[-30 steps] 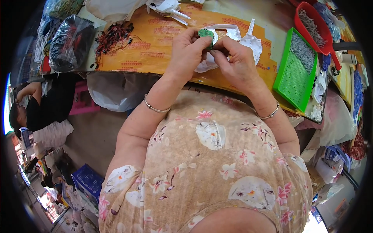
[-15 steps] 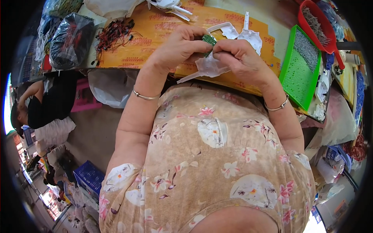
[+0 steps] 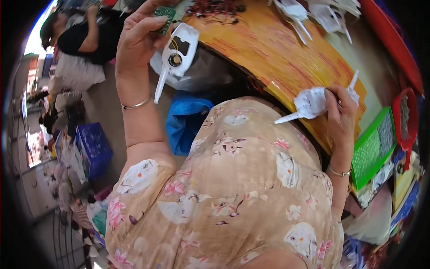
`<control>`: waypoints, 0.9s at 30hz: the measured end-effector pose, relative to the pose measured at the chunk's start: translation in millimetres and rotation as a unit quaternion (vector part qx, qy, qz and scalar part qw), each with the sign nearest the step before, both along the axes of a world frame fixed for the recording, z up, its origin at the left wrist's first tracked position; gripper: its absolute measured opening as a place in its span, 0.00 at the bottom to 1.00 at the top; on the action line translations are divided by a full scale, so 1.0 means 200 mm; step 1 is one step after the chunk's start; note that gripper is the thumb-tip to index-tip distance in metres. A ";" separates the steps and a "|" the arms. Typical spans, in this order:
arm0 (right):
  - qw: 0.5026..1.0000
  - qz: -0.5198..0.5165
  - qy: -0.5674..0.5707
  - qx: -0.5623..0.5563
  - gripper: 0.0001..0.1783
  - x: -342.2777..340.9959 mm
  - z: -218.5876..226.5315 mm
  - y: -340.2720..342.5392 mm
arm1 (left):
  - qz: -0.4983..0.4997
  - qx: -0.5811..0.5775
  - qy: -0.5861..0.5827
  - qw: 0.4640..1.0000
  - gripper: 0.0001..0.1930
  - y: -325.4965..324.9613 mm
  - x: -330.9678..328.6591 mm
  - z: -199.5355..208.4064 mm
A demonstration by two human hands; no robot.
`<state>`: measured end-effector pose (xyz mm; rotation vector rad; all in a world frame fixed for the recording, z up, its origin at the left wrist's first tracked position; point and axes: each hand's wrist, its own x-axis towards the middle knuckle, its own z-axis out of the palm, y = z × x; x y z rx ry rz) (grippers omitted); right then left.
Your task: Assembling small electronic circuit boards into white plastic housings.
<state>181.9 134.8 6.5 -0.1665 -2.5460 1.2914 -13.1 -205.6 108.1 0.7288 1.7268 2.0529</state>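
Observation:
At the upper left, my left hand (image 3: 142, 38) pinches a small green circuit board (image 3: 165, 19) between thumb and fingers. Just beneath the board is a white plastic shell half (image 3: 187, 40) with a rectangular opening and a thin handle pointing down. A round speaker-like part (image 3: 174, 59) sits in it, and thin yellow wires run up from there towards the board. Over the right part of the table, my right hand (image 3: 342, 110) is closed on another white plastic shell half (image 3: 310, 103), its handle pointing left. A further white piece (image 3: 353, 92) shows partly behind those fingers.
More white shell pieces (image 3: 293, 13) lie at the table's far side, near a tangle of red and black wires (image 3: 215, 10). A green tray (image 3: 374, 150) and a red scoop (image 3: 405, 119) holding small metal parts stand at the right. A blue bag (image 3: 186, 121) hangs below the table edge.
My hands have moved apart: the left swung left off the table with the circuit board, the right went right with a white shell half. The view has turned leftward.

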 end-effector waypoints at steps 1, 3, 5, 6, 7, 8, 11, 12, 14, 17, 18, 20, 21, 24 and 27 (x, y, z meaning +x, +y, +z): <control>1.000 -0.010 -0.021 -0.015 0.05 0.00 -0.02 0.00 | 0.055 -0.051 -0.008 0.997 0.18 -0.11 -0.02 -0.06; 0.999 0.000 -0.028 -0.018 0.05 -0.01 -0.04 0.01 | 0.136 -0.107 -0.040 0.984 0.12 -0.29 -0.09 -0.18; 0.999 0.007 -0.031 -0.029 0.05 -0.02 -0.04 0.03 | 0.207 -0.164 -0.096 0.960 0.12 -0.42 -0.11 -0.30; 0.999 0.001 -0.030 -0.025 0.05 -0.01 -0.06 0.03 | 0.227 -0.201 -0.125 0.945 0.12 -0.46 -0.18 -0.40; 1.000 0.005 -0.022 -0.017 0.05 -0.01 -0.06 0.04 | 0.245 -0.232 -0.131 0.932 0.12 -0.50 -0.22 -0.49; 1.000 0.000 -0.025 -0.007 0.05 0.00 -0.04 0.03 | 0.250 -0.265 -0.145 0.920 0.11 -0.52 -0.29 -0.59; 0.999 -0.004 0.001 0.034 0.04 0.00 0.00 0.00 | 0.285 -0.440 -0.109 0.844 0.15 -0.64 -0.41 -0.83; 0.995 0.013 0.022 0.100 0.04 -0.01 0.02 0.01 | 0.273 -0.551 -0.069 0.785 0.19 -0.64 -0.48 -0.90; 0.996 0.023 0.048 0.076 0.03 -0.01 0.01 0.02 | 0.279 -0.558 0.293 0.725 0.23 -0.54 -0.42 -0.88; 0.995 0.025 0.056 0.075 0.02 0.01 0.00 0.01 | 0.262 -0.524 0.266 0.766 0.17 -0.07 -0.21 -0.47; 0.995 0.029 0.057 0.081 0.02 0.02 -0.01 0.01 | 0.272 -0.462 0.245 0.808 0.15 0.11 -0.10 -0.37; 0.992 0.020 0.049 0.114 0.02 0.04 0.00 0.02 | 0.232 -0.360 0.257 0.866 0.13 0.41 0.05 -0.25; 0.990 0.024 0.033 0.132 0.03 0.06 0.01 0.01 | 0.179 -0.343 0.279 0.879 0.13 0.52 0.06 -0.26; 0.988 0.010 -0.005 0.155 0.03 0.10 0.06 0.01 | 0.100 -0.371 0.443 0.810 0.12 0.78 -0.08 -0.39; 0.989 -0.031 0.004 0.143 0.09 0.14 0.11 0.01 | 0.124 -0.383 0.465 0.788 0.18 0.97 -0.22 -0.50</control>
